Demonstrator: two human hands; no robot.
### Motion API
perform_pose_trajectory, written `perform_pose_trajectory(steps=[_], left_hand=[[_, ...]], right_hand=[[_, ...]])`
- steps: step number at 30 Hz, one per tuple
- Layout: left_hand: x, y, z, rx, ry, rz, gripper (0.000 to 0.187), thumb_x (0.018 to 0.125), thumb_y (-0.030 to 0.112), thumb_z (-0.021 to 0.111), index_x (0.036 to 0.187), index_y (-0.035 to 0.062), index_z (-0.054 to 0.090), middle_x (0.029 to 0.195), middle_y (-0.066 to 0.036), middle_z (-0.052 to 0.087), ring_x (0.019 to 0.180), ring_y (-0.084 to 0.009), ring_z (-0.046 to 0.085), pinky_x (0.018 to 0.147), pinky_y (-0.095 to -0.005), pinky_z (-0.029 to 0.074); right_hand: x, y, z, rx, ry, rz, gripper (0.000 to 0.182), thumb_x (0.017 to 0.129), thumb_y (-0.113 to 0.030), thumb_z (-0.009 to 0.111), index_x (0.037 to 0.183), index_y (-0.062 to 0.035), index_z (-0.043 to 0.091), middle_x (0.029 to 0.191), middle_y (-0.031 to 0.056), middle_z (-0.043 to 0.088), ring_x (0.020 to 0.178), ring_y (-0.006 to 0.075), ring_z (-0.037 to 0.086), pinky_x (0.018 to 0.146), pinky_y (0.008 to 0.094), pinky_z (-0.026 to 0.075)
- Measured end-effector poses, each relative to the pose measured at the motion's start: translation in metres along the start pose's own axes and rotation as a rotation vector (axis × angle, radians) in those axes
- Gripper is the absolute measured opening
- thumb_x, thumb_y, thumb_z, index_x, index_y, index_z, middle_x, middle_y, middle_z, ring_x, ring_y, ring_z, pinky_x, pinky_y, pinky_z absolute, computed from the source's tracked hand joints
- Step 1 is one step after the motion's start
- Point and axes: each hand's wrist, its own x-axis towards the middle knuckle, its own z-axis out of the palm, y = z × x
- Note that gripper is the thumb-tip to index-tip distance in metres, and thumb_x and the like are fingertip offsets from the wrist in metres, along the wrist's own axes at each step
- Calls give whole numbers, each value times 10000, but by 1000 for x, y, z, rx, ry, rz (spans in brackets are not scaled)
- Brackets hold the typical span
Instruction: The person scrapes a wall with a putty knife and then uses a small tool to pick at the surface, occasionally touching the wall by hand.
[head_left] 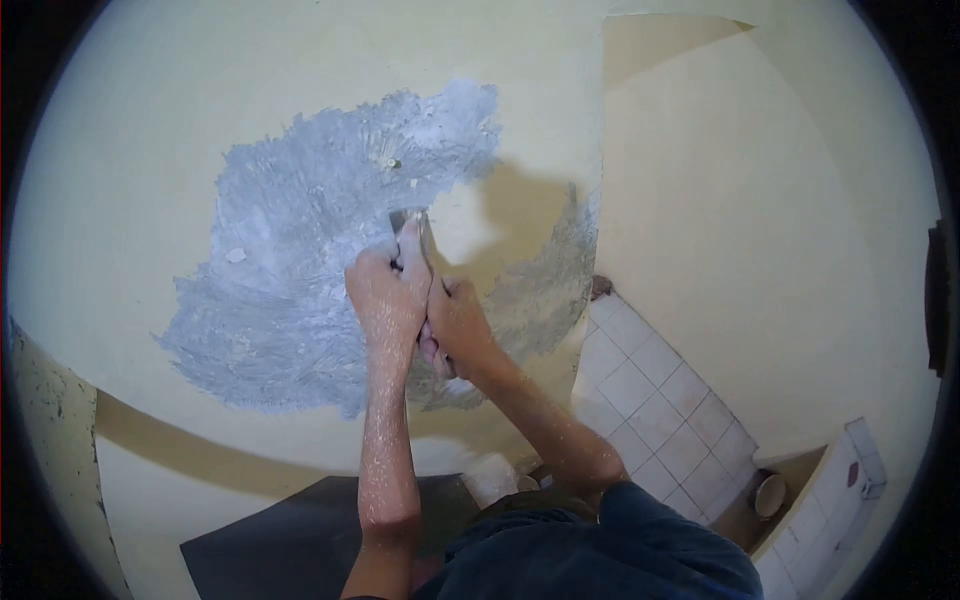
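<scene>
Both hands are on a scraper (pixel 405 217), whose metal blade meets the wall (pixel 140 180) near the edge of the remaining yellowish paint. My left hand (pixel 385 295) is closed near the blade, with a finger stretched along the tool. Just below and to the right, my right hand (pixel 458 322) is wrapped round the handle, most of which the hands hide. Around the blade spreads a rough grey patch (pixel 290 230) of bare surface with a ragged paint edge. White flecks cover my left forearm.
A wall corner runs down to the right of the patch. White tiles (pixel 655 375) lie beyond it at lower right, with a round container (pixel 770 495) near a ledge. A dark flat panel (pixel 270 540) is below my left arm.
</scene>
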Motion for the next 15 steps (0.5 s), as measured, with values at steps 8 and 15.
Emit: perform_pose_trajectory(steps=[8, 15], left_hand=[[-38, -21, 42, -296, 97, -218, 542, 982, 310, 564, 589, -62, 585, 449, -47, 457, 458, -89, 396, 447, -344, 310], [-34, -19, 76, -666, 255, -240, 560, 1014, 277, 538, 542, -25, 539, 466, 30, 443, 476, -44, 365, 424, -305, 257]], right_hand=[[-1, 22, -40, -518, -20, -129, 584, 1021, -338, 472, 590, 47, 562, 444, 94, 502, 396, 164, 509, 401, 352, 402], [5, -13, -50, -850, 13, -393, 496, 981, -288, 531, 704, 115, 614, 563, 288, 528, 453, 337, 588, 494, 435, 429]])
